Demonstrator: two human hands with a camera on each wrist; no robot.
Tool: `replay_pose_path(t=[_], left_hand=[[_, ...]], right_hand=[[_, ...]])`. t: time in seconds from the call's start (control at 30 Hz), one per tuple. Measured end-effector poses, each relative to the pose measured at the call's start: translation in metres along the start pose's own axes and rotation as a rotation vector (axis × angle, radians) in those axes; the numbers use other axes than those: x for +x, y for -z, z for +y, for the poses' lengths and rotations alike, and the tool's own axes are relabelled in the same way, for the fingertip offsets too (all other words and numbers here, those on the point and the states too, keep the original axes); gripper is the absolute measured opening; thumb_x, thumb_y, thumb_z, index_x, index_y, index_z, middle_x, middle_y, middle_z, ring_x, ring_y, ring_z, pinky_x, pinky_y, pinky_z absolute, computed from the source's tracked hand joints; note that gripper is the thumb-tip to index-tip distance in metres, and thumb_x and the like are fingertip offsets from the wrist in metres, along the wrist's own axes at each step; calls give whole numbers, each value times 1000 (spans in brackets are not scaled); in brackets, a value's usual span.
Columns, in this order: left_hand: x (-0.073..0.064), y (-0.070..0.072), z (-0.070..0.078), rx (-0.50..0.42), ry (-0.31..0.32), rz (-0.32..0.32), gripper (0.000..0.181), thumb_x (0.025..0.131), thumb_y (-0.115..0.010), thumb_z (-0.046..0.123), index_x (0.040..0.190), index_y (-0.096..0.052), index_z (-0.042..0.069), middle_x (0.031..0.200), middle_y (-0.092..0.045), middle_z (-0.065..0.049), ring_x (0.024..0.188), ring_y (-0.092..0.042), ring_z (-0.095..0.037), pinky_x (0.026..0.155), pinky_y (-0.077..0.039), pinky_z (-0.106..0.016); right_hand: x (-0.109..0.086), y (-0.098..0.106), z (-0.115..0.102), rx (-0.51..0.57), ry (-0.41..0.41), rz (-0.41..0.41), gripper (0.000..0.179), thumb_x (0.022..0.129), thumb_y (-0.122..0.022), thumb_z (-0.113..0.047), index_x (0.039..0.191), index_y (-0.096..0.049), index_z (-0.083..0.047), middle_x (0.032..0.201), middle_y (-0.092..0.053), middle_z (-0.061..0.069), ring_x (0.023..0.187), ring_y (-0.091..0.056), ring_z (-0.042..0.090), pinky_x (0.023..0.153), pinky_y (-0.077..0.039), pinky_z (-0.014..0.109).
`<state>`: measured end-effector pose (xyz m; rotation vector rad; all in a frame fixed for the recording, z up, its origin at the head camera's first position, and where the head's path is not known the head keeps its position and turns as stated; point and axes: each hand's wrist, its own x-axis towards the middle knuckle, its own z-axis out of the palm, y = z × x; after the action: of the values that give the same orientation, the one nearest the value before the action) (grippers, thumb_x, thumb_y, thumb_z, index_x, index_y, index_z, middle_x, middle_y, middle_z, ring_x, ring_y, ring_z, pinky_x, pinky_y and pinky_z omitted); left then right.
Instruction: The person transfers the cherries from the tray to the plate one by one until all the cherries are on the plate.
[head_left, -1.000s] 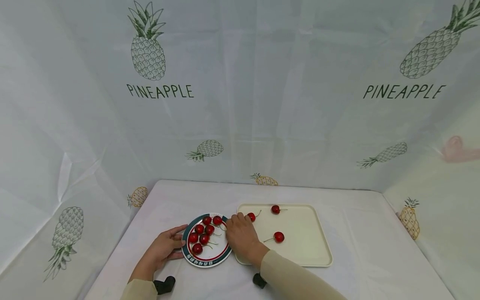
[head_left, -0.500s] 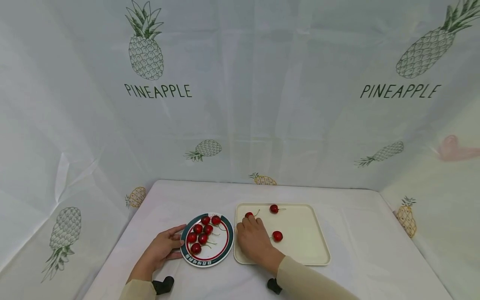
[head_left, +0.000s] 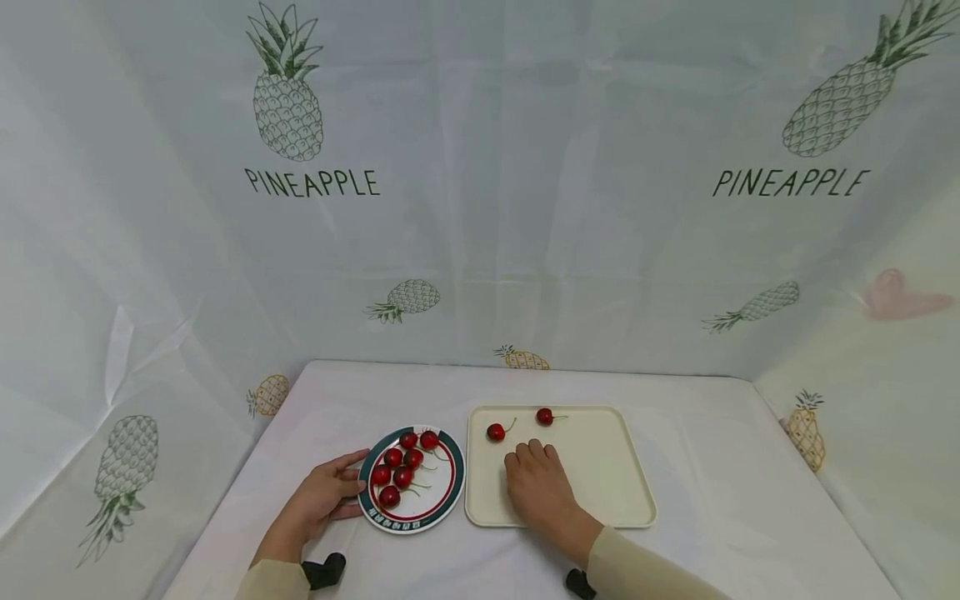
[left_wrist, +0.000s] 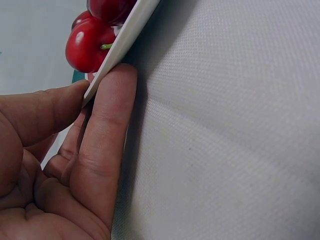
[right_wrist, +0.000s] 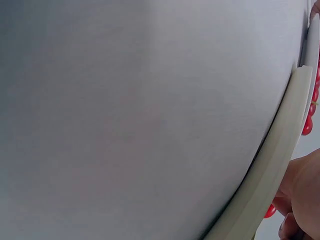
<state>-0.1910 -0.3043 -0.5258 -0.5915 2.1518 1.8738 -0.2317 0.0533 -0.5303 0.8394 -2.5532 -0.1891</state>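
Note:
My left hand (head_left: 322,497) holds the left rim of a round plate (head_left: 447,500) with a green and red border; in the left wrist view the thumb (left_wrist: 45,107) and a finger pinch the rim. Several red cherries (head_left: 403,477) with stems lie on the plate's left half. Over the cream tray (head_left: 607,500) is my right hand (head_left: 542,487), fingers bent downward. Two cherries show near the tray's back, one at its left (head_left: 496,432) and one farther back (head_left: 545,416). A cherry (right_wrist: 270,211) shows beside the right fingers in the right wrist view; the hand hides whether they grip it.
Plate and tray stand side by side on a white-covered table (head_left: 720,467), almost touching. Behind the table hangs a pale cloth (head_left: 600,250) printed with pineapples. A black strap piece (head_left: 326,572) shows at the left wrist, and a similar one (head_left: 580,583) at the right.
My right hand has moved from the plate's right edge rightward over the tray, now covering where the front cherry lay. The left hand stays on the plate. The view shifts slightly.

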Motion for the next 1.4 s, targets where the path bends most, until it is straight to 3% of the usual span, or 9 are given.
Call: replay_pose_path(t=[0.27, 0.57, 0.7, 0.83, 0.97, 1.1, 1.2, 1.4], left_hand=[[-1, -1, 1, 2, 4, 4, 54, 92, -58, -1, 143, -49, 14, 116, -60, -17, 84, -70, -22, 73, -62, -42], [-2, -1, 1, 8, 5, 13, 54, 93, -58, -2, 143, -49, 14, 117, -60, -18, 84, -70, -22, 73, -62, -42], [-3, -1, 1, 15, 2, 19, 53, 93, -58, -1, 143, -49, 14, 118, -59, -18, 84, -70, -22, 73, -62, -42], [-3, -2, 2, 6, 4, 14, 53, 93, -58, -1, 143, -49, 14, 118, -59, -18, 85, -70, -22, 73, -62, -42], [-3, -3, 2, 2, 6, 11, 54, 92, -58, -2, 143, -49, 14, 117, -60, -17, 85, -70, -22, 73, -62, -42], [-4, -3, 1, 8, 4, 11, 54, 92, -58, -2, 143, -49, 13, 117, -60, -17, 85, -70, -22, 72, -62, -42], [-3, -3, 1, 10, 5, 9, 54, 92, -58, -2, 144, -48, 13, 118, -59, -18, 85, -70, -22, 73, -62, -42], [-3, -2, 2, 19, 6, 15, 54, 93, -57, -2, 144, -49, 14, 118, -60, -18, 85, -70, -22, 73, -62, -42]], right_hand=[[-15, 2, 15, 1, 8, -5, 10, 86, -57, -9, 78, -51, -10, 72, -43, 3, 71, -36, 21, 64, -31, 31], [-37, 7, 37, 16, 23, 148, 18, 85, -39, -8, 74, -53, -10, 71, -44, 1, 67, -31, 18, 61, -25, 28], [-38, 8, 38, 19, 7, 141, 10, 85, -54, -14, 75, -53, -12, 71, -45, -1, 67, -32, 16, 62, -26, 27], [-32, 7, 32, 20, -11, 108, 23, 82, -69, -27, 72, -53, -14, 69, -43, -2, 68, -35, 16, 63, -27, 28], [-25, 7, 25, 5, -54, 105, 32, 81, -72, -37, 70, -53, -14, 66, -42, -1, 68, -37, 18, 62, -28, 28], [-23, 8, 21, -25, -95, 93, 33, 78, -74, -34, 68, -51, -13, 65, -42, 1, 67, -37, 19, 61, -28, 29], [-26, 8, 23, -19, -101, 77, 31, 76, -74, -31, 68, -51, -12, 65, -41, 1, 66, -37, 20, 60, -30, 30], [-42, 3, 36, 20, -90, 70, 25, 76, -74, -29, 78, -62, -8, 72, -52, 2, 69, -42, 21, 62, -34, 33]])
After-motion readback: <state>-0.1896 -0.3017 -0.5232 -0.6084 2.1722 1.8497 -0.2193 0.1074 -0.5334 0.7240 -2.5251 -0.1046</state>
